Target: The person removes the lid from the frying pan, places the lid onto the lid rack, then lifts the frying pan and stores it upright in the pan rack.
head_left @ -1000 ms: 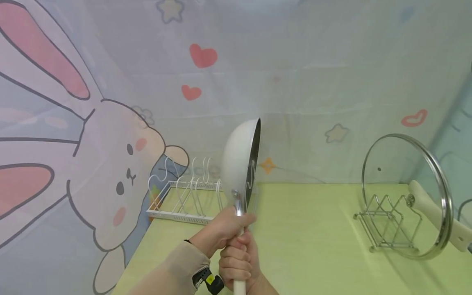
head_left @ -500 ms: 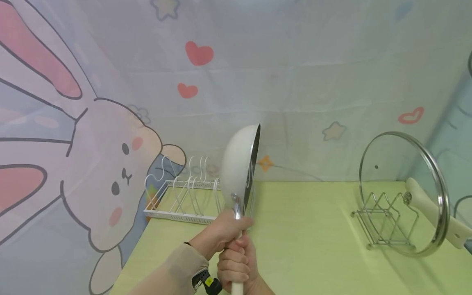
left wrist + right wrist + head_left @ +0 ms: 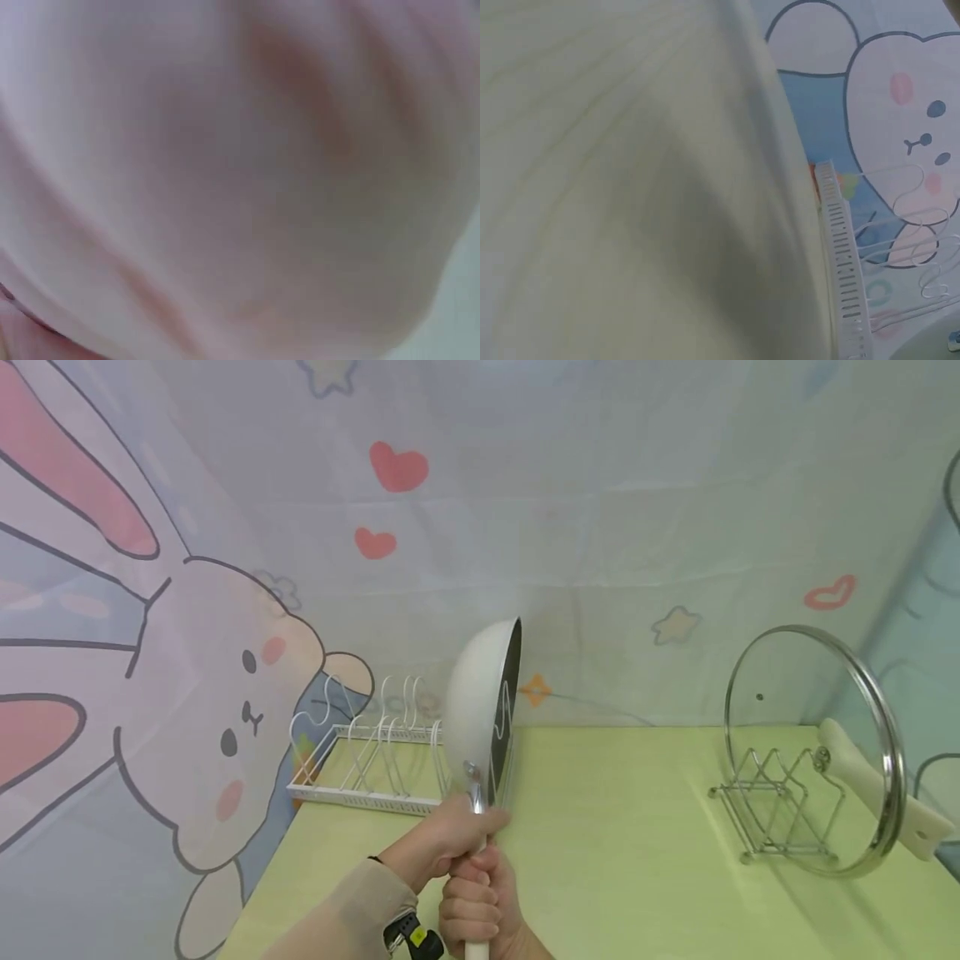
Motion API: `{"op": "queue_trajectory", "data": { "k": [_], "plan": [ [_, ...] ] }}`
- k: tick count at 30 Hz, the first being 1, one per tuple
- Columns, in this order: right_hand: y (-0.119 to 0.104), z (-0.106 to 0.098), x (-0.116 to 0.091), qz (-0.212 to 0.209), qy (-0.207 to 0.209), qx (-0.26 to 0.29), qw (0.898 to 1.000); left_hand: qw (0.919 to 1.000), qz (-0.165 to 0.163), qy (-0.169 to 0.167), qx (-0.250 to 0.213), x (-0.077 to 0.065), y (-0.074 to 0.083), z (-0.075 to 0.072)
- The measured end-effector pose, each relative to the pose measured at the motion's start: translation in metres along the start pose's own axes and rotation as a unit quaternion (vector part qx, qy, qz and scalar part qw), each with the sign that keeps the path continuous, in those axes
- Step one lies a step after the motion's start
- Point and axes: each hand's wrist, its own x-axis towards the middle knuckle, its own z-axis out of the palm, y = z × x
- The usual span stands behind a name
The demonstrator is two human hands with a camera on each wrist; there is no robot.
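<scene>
A white frying pan [image 3: 476,702] with a dark inside stands on edge in the head view, its dark side facing right. My left hand [image 3: 457,827] grips the handle close to the pan. Lower on the same handle, my right hand [image 3: 480,902] is curled round the cream handle end [image 3: 477,951]. Behind the pan is a white wire rack [image 3: 352,797], its right part hidden. Whether pan and rack touch, I cannot tell. Blurred skin [image 3: 225,187] fills most of the left wrist view. In the right wrist view, the rack [image 3: 845,277] and a bit of pan [image 3: 930,341] show.
At the right of the green table [image 3: 600,860] stands a small metal rack [image 3: 780,847] with a glass lid [image 3: 888,760] upright in it. The lid has a long cream handle [image 3: 862,768]. A printed cloth [image 3: 600,543] hangs behind the table.
The pan and both hands have come down slightly relative to the rack. Both hands keep their hold on the handle. The head view has shifted a little, moving the background left.
</scene>
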Motion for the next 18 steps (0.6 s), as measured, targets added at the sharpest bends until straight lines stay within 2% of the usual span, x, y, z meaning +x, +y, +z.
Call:
{"op": "queue_trajectory", "data": {
  "k": [8,14,18],
  "plan": [
    [-0.003,0.0,-0.017,0.039,0.087,-0.093,0.991,0.9997,-0.004,-0.023,0.001,0.001,-0.01,0.002],
    [-0.003,0.002,-0.022,0.045,0.159,-0.136,0.977,0.9997,0.003,-0.025,-0.004,0.002,-0.012,0.004],
    [-0.003,0.008,-0.023,0.045,0.205,-0.145,0.967,0.9994,0.004,-0.033,-0.011,0.003,-0.012,0.003]
  ]
}}
